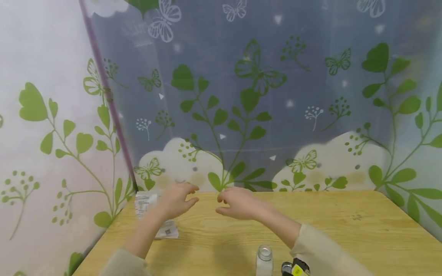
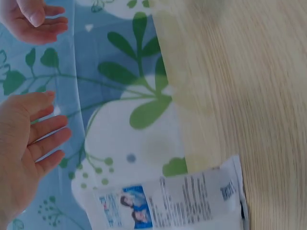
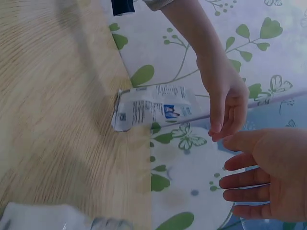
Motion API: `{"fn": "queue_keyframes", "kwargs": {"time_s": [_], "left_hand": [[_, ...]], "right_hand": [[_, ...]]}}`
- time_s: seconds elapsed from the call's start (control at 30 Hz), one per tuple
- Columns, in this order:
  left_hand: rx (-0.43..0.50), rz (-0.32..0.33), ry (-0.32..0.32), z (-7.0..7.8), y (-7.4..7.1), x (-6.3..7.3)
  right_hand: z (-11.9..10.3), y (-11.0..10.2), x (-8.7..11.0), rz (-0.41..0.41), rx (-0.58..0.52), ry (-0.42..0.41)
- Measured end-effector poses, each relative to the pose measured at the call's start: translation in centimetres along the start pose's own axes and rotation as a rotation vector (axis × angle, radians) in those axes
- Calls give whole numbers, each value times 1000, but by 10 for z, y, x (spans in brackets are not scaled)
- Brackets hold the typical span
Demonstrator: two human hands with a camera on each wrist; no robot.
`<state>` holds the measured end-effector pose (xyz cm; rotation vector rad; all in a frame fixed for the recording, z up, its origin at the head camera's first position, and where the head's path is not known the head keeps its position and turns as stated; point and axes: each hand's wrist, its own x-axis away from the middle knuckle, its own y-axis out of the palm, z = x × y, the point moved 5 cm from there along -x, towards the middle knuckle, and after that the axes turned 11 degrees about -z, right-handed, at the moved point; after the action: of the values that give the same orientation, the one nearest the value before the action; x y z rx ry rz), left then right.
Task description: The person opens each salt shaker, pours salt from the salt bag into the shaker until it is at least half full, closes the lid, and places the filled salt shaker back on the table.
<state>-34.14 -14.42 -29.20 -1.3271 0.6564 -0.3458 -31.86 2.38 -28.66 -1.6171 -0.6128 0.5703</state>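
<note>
Both hands are raised over the far part of the wooden table, facing each other with a gap between them. My left hand [image 1: 177,199] has relaxed, slightly bent fingers and holds nothing. Opposite it, my right hand [image 1: 238,203] is likewise loose, its fingers spread in the right wrist view. Nearest the left hand is a white printed packet [image 1: 171,230], lying at the table's far left and partly covered by the left forearm. A glass jar [image 1: 264,262] with white contents stands uncapped at the near edge, below the right forearm.
Beside the jar, a small dark round item [image 1: 286,267] shows next to the right wrist's black device with a yellow label [image 1: 297,269]. The wood-grain table [image 1: 328,226] ends at a leaf-and-butterfly patterned curtain [image 1: 207,115] at the back and sides.
</note>
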Motion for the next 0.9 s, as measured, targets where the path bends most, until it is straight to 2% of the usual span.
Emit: {"fn": "queue_keyframes", "kwargs": {"time_s": [0.13,0.33,0.5,0.73,0.9], "left_hand": [[132,-80,-13,15,11,-4],[284,-165,42,35,28,-8],[337,-228,78,47,44,-10],[412,-310,103,68,69,-12],[462,-294,141,84,82,-13]], "right_hand": [[23,6,23,51,-83,-13],[57,17,55,91,-139,-3],[76,28,78,89,-176,-8],[90,43,105,24,-240,-37],[93,53,118,-1,-244,-71]]}}
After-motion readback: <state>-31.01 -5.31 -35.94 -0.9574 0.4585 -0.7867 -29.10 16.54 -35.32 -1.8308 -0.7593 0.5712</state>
